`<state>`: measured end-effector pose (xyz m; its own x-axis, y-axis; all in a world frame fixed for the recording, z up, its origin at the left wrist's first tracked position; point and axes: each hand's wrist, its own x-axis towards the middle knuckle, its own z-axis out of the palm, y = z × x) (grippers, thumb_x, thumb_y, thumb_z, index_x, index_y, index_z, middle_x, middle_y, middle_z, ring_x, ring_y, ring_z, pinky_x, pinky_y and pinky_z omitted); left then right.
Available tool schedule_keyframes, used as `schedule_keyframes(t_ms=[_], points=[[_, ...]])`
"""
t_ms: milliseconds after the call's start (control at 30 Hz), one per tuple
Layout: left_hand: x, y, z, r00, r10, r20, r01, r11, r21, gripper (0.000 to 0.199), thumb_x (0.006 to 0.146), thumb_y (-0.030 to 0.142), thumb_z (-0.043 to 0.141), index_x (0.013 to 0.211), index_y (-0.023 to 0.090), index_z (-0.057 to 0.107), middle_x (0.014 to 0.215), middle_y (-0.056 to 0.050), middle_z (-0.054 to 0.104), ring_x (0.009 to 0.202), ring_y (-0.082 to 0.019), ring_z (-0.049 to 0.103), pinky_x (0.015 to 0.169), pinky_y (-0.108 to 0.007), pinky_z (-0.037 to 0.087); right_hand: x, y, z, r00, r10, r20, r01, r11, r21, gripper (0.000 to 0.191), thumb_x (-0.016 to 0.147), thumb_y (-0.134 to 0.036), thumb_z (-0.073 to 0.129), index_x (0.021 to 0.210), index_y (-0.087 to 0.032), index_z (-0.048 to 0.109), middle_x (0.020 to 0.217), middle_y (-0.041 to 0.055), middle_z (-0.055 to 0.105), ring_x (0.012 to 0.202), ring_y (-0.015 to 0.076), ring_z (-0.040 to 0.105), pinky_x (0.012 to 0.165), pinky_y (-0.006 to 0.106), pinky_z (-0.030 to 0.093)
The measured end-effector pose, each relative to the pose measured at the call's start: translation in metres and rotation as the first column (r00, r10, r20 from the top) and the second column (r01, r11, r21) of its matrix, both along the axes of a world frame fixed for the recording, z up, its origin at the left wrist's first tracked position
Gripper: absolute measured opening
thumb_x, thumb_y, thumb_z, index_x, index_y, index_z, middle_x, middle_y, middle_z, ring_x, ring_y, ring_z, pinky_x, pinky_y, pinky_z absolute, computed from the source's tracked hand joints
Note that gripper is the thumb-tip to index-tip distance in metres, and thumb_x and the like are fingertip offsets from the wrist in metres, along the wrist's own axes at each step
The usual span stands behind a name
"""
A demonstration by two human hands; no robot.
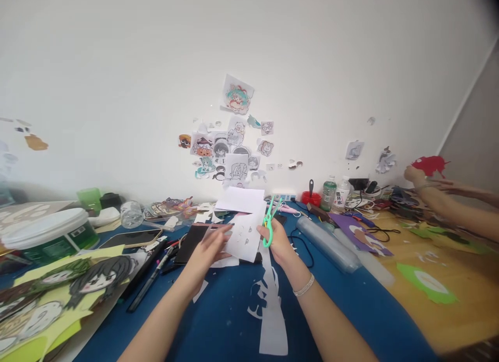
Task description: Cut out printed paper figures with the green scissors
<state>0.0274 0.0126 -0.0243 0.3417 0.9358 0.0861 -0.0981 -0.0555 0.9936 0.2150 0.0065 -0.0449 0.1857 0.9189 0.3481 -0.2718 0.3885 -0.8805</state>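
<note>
Green scissors (268, 224) are in my right hand (279, 241), blades pointing up and away from me. The thumb of that hand lies against the right edge of a white sheet of paper (238, 243) with small printed drawings. My left hand (212, 246) is at the sheet's left edge with its fingers stretched out and apart; whether they touch the paper I cannot tell. Another white sheet (239, 200) stands behind the printed one. Below my hands, a long cut paper strip (273, 325) and curly paper scraps (257, 299) lie on the blue mat (218, 325).
Left are a white-lidded tub (47, 229), a phone (130, 238), pens (152, 279) and paper character cutouts (97, 279). A clear plastic roll (327, 245) and bottles (329, 193) stand right. Beyond, another person's arm (452, 201) holds a red piece (431, 165).
</note>
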Motion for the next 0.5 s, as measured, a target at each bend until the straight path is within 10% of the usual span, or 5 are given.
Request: schedule_keyframes(t_ms=[233, 500], points=[[-0.009, 0.009, 0.005, 0.984, -0.025, 0.175, 0.001, 0.991, 0.133, 0.064, 0.078, 0.063, 0.03, 0.123, 0.021, 0.048, 0.134, -0.008, 0.044, 0.124, -0.028, 0.036, 0.1, -0.04, 0.034, 0.009, -0.004, 0.0, 0.964, 0.218, 0.154, -0.227, 0.973, 0.043, 0.05, 0.062, -0.035, 0.072, 0.106, -0.018, 0.055, 0.108, 0.007, 0.061, 0.1, 0.0258, 0.055, 0.082, 0.037, 0.045], [-0.014, 0.004, 0.003, 0.966, -0.005, 0.26, -0.086, 0.937, 0.339, 0.045, 0.082, 0.046, 0.042, 0.118, 0.022, 0.055, 0.14, -0.002, 0.036, 0.131, -0.025, 0.023, 0.104, -0.035, 0.03, 0.01, 0.003, -0.006, 0.974, 0.13, 0.185, -0.138, 0.99, 0.03, 0.045, 0.063, -0.037, 0.07, 0.102, -0.019, 0.056, 0.1, 0.0062, 0.063, 0.091, 0.0242, 0.058, 0.078, 0.036, 0.046]])
